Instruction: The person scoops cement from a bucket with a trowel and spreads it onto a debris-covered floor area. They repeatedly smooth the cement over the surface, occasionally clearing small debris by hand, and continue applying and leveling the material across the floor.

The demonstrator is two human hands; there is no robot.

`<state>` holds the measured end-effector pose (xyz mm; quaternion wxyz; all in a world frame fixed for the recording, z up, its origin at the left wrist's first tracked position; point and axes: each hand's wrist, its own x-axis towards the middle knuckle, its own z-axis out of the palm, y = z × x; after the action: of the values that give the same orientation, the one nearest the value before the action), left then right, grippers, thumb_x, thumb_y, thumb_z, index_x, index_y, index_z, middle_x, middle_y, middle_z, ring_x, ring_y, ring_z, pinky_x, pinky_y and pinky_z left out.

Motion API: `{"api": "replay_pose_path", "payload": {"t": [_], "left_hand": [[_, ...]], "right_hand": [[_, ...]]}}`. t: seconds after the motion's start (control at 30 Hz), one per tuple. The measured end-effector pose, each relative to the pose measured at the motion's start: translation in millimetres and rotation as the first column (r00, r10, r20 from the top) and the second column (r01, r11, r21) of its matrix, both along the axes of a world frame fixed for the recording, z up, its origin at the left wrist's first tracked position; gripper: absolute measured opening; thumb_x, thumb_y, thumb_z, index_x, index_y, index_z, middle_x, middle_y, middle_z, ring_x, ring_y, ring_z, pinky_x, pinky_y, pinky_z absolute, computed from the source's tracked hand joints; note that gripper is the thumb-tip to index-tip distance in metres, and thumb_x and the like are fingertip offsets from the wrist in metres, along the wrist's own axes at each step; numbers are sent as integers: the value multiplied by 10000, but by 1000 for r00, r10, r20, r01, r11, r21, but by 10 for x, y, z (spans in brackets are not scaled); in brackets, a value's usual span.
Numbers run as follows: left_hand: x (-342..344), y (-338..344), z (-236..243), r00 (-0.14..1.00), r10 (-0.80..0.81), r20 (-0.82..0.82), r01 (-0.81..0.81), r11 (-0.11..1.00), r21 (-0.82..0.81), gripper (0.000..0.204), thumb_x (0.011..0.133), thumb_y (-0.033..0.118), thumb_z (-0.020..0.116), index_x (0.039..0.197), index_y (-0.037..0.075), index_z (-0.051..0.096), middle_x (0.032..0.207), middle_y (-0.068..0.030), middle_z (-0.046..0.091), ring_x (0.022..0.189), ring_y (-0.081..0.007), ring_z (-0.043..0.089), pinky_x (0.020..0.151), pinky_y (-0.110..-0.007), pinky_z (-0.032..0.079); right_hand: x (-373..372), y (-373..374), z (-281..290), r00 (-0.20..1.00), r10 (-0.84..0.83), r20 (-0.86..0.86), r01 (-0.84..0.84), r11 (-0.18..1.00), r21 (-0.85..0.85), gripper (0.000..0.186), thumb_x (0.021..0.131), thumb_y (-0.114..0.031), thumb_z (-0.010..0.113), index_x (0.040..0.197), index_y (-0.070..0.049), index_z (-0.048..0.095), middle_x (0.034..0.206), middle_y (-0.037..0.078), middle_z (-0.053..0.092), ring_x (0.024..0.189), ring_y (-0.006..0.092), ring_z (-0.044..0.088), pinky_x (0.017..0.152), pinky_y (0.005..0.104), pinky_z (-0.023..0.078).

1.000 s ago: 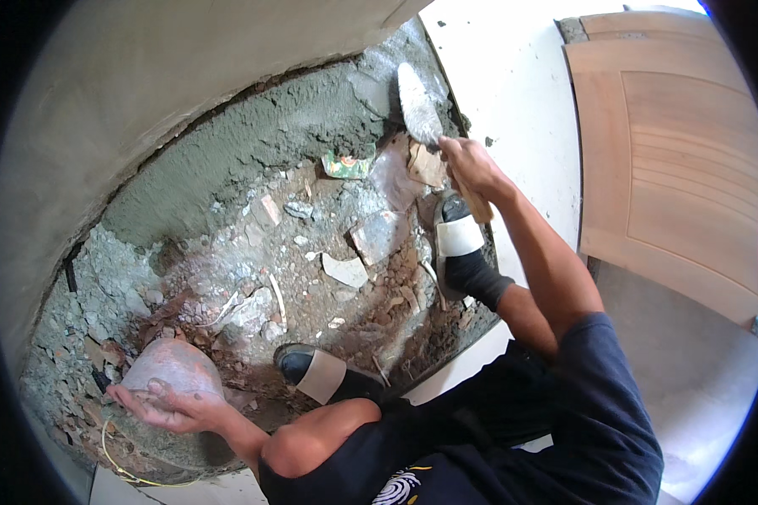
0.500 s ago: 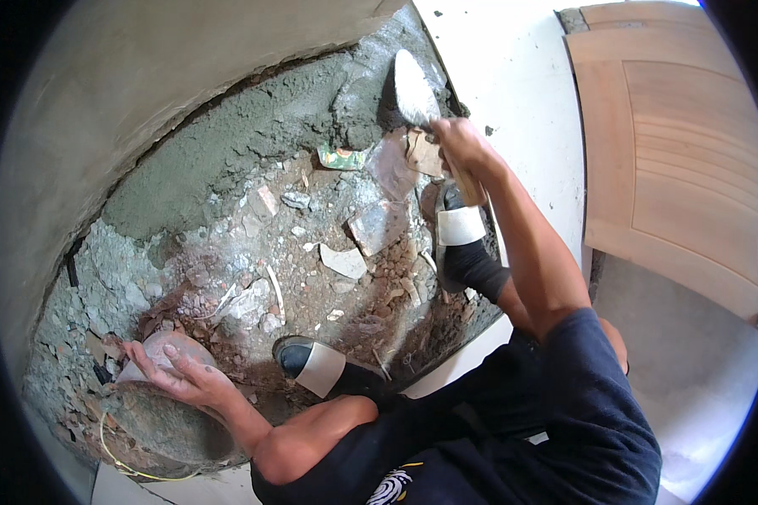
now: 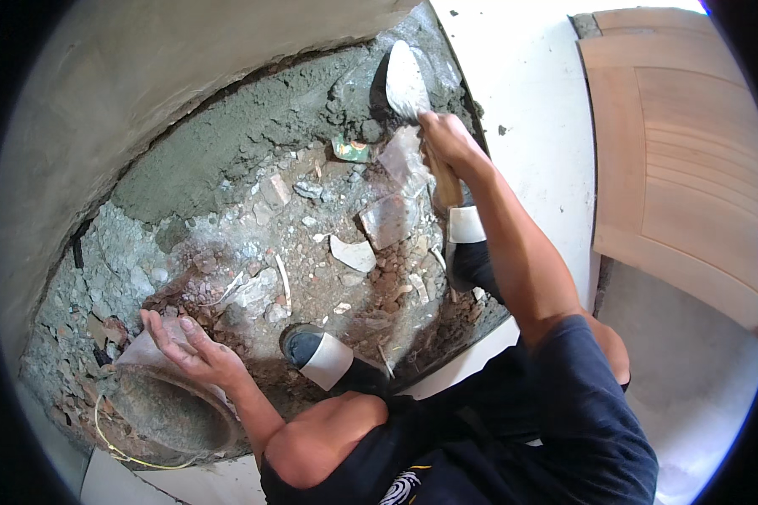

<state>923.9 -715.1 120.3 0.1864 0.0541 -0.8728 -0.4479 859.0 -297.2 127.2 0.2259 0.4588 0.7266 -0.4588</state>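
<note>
Rubble floor [image 3: 313,278] edged with wet mortar [image 3: 219,156]

The mortar lines the floor's upper-left edge. Near its lower-left corner tilts a bucket [image 3: 135,353]. Toward its upper-right corner, a trowel [image 3: 406,84] is gripped in your right hand [image 3: 451,145], blade over mortar. Your left hand [image 3: 200,353] is open by the bucket, contact unclear.

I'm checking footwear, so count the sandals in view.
2: left sandal, on the rubble; right sandal, partly hidden around the trowel handle and right forearm.
</note>
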Motion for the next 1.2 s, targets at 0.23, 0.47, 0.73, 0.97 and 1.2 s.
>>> {"api": "replay_pose_path", "payload": {"t": [0.23, 0.47, 0.73, 0.97, 1.2], "left_hand": [[-45, 19, -93, 999, -38, -23, 36, 997, -61, 382, 981, 111, 490, 1306, -78, 419, 1410, -266, 397, 1329, -373, 377, 1110, -470, 285], [-35, 38, -220, 996, -82, -35, 80, 995, -64, 381, 982, 111, 489, 1308, -77, 424, 1413, -263, 394, 1334, -373, 372, 1118, -473, 281], [-52, 53, -299, 991, -133, -4, 132, 989, -70, 373, 980, 82, 480, 1313, -76, 423, 1413, -257, 398, 1330, -364, 382, 1118, -466, 287], [-56, 57, -296, 996, -87, 32, 88, 994, -59, 377, 982, 100, 482, 1311, -80, 441, 1415, -230, 421, 1340, -330, 385, 1125, -424, 280], [-18, -9, -327, 988, -148, 40, 152, 983, -107, 388, 982, 95, 481, 1324, -73, 406, 1425, -253, 386, 1333, -366, 374, 1115, -470, 286]], "right_hand": [[-111, -710, -495, 819, 572, 48, -561, 780, 276, 447, 965, -314, 363, 869, 5, 661, 842, 256, 674, 849, 383, 678, 797, 473, 542], [282, 275, -281, 981, 91, 170, -166, 848, 504, 489, 949, -377, 396, 979, 27, 670, 981, 275, 664, 988, 390, 643, 879, 460, 496], [673, 494, -362, 986, 157, 46, -163, 912, 376, 494, 907, -338, 409, 914, 112, 614, 881, 315, 638, 861, 418, 640, 829, 461, 480], [691, 434, -135, 993, 99, 59, -113, 928, 355, 464, 909, -324, 422, 830, 92, 611, 712, 217, 625, 620, 300, 641, 649, 419, 507], [153, 682, -364, 997, 70, 7, -68, 936, 344, 490, 920, -331, 398, 881, 102, 625, 782, 232, 652, 710, 305, 674, 736, 427, 515]]}}
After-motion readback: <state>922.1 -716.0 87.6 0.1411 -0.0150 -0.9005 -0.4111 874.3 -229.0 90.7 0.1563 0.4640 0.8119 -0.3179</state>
